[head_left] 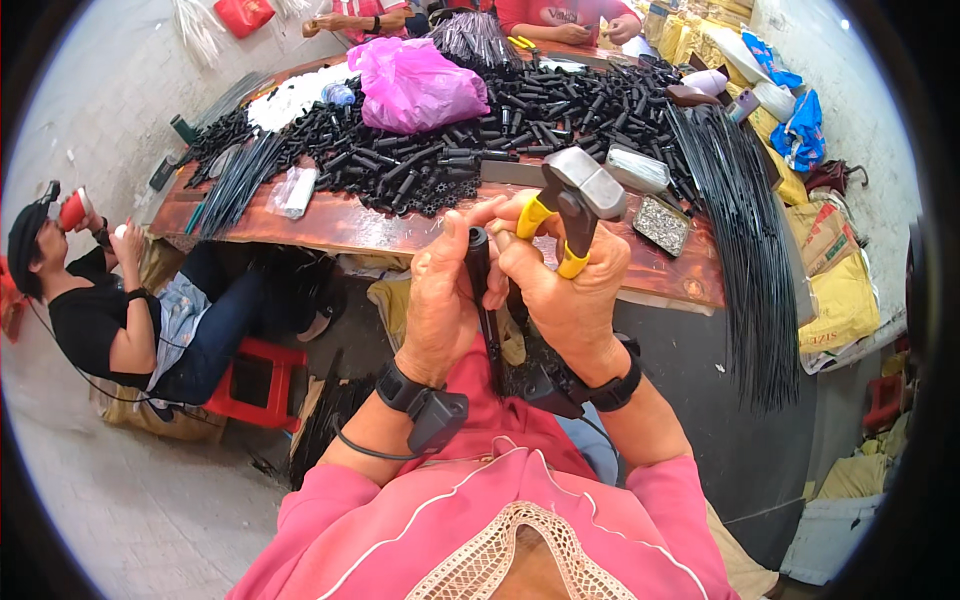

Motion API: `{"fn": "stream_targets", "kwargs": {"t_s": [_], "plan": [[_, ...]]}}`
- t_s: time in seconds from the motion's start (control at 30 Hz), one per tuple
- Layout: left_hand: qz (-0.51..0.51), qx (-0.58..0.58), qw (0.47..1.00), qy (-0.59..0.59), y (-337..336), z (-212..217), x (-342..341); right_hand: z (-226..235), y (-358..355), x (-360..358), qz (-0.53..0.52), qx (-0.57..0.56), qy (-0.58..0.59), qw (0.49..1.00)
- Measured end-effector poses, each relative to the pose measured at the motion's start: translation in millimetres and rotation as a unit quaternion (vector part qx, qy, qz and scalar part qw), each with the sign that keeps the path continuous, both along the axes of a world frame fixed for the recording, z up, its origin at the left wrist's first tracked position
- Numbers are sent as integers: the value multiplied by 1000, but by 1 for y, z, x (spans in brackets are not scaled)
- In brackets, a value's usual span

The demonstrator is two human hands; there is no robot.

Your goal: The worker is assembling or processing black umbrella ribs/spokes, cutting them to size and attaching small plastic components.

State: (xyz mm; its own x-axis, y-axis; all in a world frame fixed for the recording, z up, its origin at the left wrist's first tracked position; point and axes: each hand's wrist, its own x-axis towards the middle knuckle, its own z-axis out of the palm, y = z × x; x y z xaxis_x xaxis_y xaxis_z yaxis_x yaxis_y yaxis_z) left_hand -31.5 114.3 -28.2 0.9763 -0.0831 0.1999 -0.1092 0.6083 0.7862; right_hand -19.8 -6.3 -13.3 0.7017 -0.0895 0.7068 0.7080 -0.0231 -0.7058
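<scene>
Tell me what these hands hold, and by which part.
Left hand: a black tube, near its upper end. Right hand: a tool, by its yellow handles.

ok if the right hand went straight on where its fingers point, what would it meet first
Probably the black tube, just left of the right hand, then the left hand; depth is hard to judge.

Tool (574,212) in R hand (577,300), bag (420,90) atop parts pile (400,172) on tbl (345,234), tray (657,246) nr front edge, rods (745,260) R of tray
</scene>
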Motion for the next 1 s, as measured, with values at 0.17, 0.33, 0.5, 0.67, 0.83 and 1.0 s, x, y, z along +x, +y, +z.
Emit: {"fn": "stream_targets", "kwargs": {"t_s": [0.17,0.33,0.5,0.67,0.83,1.0], "plan": [[-3,5,1000,-10,2,-2,-3,-1,8,-11,17,42,74,996],[1,13,1000,-8,1,-1,-2,2,9,-14,37,70,89,993],[8,9,1000,-15,-3,0,-1,-1,9,-12,39,80,88,992],[14,13,1000,-6,-4,-1,-3,-1,10,-15,49,118,114,985],[18,14,1000,-1,-4,-1,-5,0,12,-19,68,149,124,979],[22,16,1000,2,-3,-2,-4,-3,10,-16,77,144,119,979]]}}
